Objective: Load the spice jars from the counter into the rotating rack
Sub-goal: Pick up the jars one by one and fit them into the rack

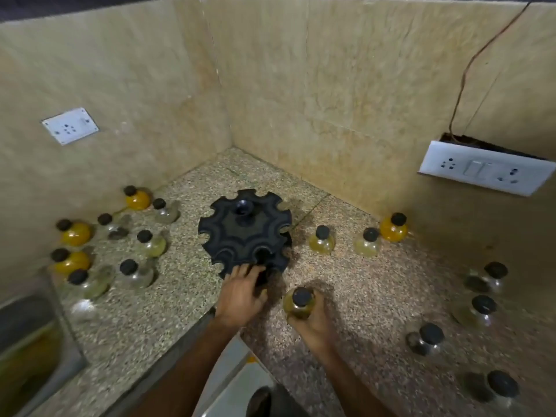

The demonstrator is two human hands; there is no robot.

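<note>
A black rotating rack (245, 233) with notched slots around its rim stands in the corner of the speckled counter (361, 296); none of the slots I can see holds a jar. My left hand (240, 293) rests on the rack's near edge, fingers reaching onto it. My right hand (311, 323) grips a round glass jar (298, 305) with yellowish contents and a black cap, just right of the left hand and in front of the rack. Several more black-capped jars stand on the counter to the left (75, 233) and to the right (322, 240).
A steel sink (27, 341) lies at the lower left. Tiled walls close the corner behind the rack, with a socket plate (70, 125) on the left wall and a switchboard (484, 168) on the right. The counter's front edge (192, 332) runs under my left forearm.
</note>
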